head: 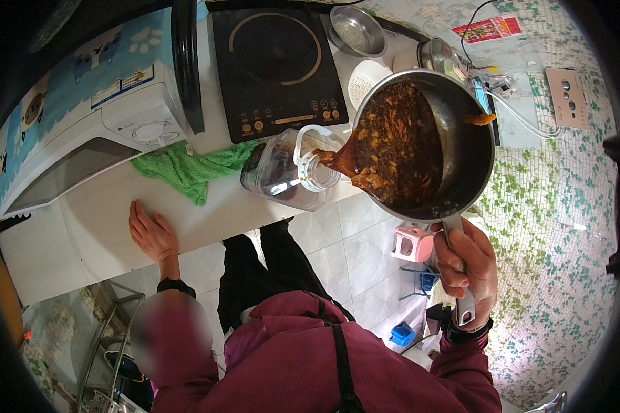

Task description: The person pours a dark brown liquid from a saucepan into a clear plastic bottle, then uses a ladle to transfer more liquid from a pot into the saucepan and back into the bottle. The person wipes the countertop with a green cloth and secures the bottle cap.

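Note:
My right hand [465, 258] grips the metal handle [454, 242] of a saucepan [465, 165]. The pan is tilted to the left, and a dark brown sauce with chunks [400, 144] runs over its rim. The stream enters the mouth of a clear plastic jug [276, 175] with a white handle loop [302, 142]. Dark contents show through the jug's wall near its base. My left hand [152, 232] rests palm down near the counter's front edge, holding nothing. A bit of orange-brown food [480, 120] clings to the pan's far rim.
An induction cooker [276, 62] lies behind the jug. A green towel [196, 168] sits between the jug and a white microwave [155, 116]. A steel bowl [359, 31] and a white perforated basket [364, 85] stand behind the pan. Below is a pink stool [413, 243].

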`<action>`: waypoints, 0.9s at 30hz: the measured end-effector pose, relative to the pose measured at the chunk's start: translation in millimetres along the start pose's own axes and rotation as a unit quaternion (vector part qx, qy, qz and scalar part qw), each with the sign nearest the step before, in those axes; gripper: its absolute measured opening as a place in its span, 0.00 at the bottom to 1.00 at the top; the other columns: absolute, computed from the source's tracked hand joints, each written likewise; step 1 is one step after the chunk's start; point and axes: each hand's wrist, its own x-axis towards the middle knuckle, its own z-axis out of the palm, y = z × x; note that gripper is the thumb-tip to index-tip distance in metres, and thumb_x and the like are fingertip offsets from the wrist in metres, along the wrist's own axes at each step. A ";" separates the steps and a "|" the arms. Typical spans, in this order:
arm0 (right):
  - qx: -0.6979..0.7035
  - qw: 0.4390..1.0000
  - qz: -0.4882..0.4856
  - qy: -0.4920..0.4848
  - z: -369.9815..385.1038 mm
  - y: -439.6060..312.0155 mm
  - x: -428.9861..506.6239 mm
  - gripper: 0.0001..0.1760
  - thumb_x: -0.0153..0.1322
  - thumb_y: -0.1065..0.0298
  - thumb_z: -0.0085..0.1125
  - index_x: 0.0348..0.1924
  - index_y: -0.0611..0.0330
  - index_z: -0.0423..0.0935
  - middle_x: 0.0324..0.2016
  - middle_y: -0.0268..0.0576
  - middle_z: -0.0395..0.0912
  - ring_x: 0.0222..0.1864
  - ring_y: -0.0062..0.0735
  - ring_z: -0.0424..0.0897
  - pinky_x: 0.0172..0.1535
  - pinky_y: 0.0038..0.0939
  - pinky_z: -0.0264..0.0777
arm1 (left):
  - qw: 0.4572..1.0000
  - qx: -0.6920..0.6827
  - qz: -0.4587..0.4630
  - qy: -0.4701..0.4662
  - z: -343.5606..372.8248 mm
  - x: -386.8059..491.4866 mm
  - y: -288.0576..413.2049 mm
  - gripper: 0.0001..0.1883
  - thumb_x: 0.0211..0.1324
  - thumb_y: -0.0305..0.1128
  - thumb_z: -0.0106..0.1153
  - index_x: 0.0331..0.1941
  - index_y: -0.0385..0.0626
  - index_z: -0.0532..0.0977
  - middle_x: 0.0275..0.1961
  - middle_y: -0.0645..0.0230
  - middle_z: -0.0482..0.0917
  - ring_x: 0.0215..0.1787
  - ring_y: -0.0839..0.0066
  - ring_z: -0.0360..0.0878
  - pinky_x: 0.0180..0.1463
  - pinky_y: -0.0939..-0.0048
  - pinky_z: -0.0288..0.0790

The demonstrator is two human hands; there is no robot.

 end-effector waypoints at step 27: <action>0.009 1.000 -0.006 -0.006 -1.2 0.3 -2.3 0.15 0.78 0.65 0.45 0.48 0.71 0.68 0.18 0.29 0.59 0.10 0.09 0.51 0.09 0.15 0.46 | 1.000 -0.008 0.005 0.002 -1.3 0.0 0.0 0.24 0.68 0.40 0.43 0.66 0.47 0.62 0.68 0.65 0.65 0.67 0.61 0.63 0.68 0.57 0.59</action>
